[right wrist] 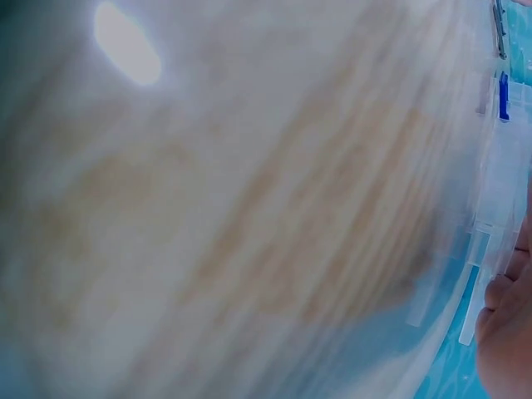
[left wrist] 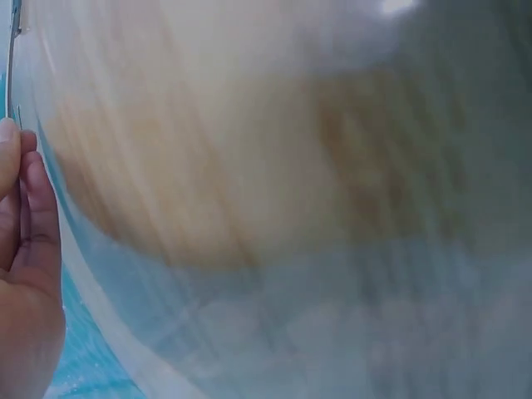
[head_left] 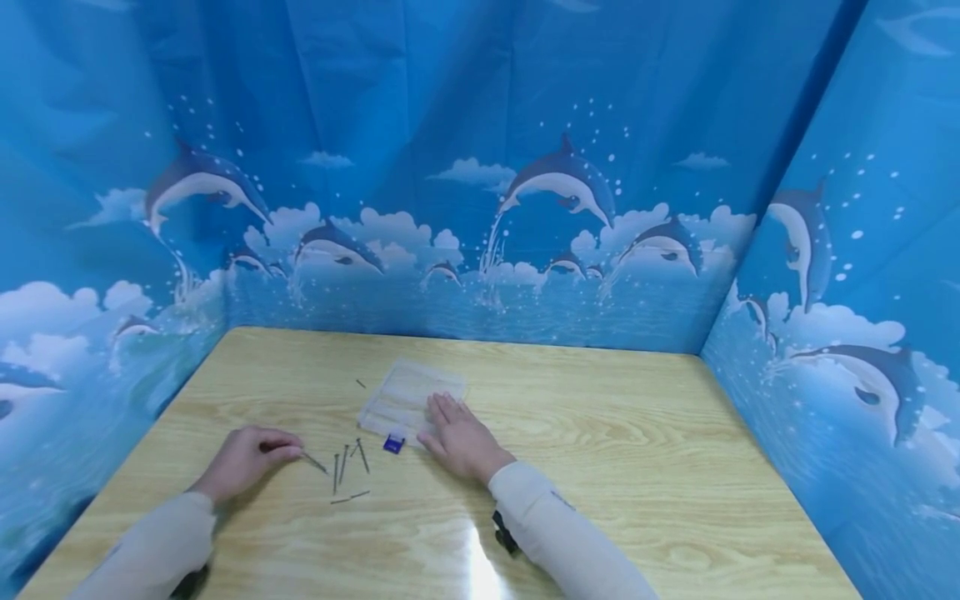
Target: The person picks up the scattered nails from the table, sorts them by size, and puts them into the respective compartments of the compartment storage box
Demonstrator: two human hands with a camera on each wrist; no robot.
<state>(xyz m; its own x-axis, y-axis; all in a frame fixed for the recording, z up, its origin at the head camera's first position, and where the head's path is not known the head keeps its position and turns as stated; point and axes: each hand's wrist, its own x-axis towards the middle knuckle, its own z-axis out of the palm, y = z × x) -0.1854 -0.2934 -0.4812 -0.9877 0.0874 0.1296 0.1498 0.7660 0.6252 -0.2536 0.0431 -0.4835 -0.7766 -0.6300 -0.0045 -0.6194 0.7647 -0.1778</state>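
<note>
My left hand (head_left: 243,461) pinches a thin metal nail (head_left: 315,463) between thumb and fingertips, low over the left part of the table. In the left wrist view, the fingers (left wrist: 40,199) hold its slim shaft at the left edge. Several long nails (head_left: 335,473) lie just to the right of it, beside shorter thin pieces (head_left: 361,494). A flat clear plastic case (head_left: 405,392) with a blue piece (head_left: 393,443) at its near edge lies farther back. My right hand (head_left: 461,437) rests on the case's right side, fingers extended; the right wrist view shows the case's transparent edge (right wrist: 499,183).
One small thin piece (head_left: 361,383) lies left of the case. The wood-grain table (head_left: 637,467) ends against blue dolphin-print curtains (head_left: 465,275) at the back and both sides. A bright light reflection falls near the table's front.
</note>
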